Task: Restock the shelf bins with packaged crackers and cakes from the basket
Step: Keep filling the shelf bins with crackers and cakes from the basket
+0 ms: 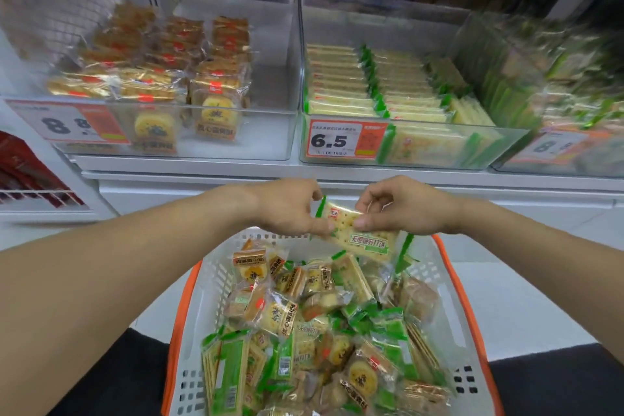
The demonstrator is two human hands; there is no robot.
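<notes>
The left hand (290, 209) and right hand (401, 209) both pinch 1 green-trimmed cracker packet (361, 236), thumbs and fingertips curled onto its upper edge, holding it in the air over the far rim of the basket (209, 284).

Ahead and above, the shelf (202, 176) carries clear bins. The middle bin (422, 149), tagged 6.5, holds neat rows of the same green-and-cream cracker packets, and it lies straight ahead of the hands and a little to the right. The left bin (270, 132), tagged 8.8, holds golden cake packets (216, 91); the right bin (557, 159) is blurred.

Below, the white basket with orange trim is heaped with mixed cracker and cake packets.

The held packet's long axis runs left to right, tilted down toward the right, roughly matching the shelved rows. The right hand sits nearer the middle bin, so it looks better placed to carry the packet up and forward.
</notes>
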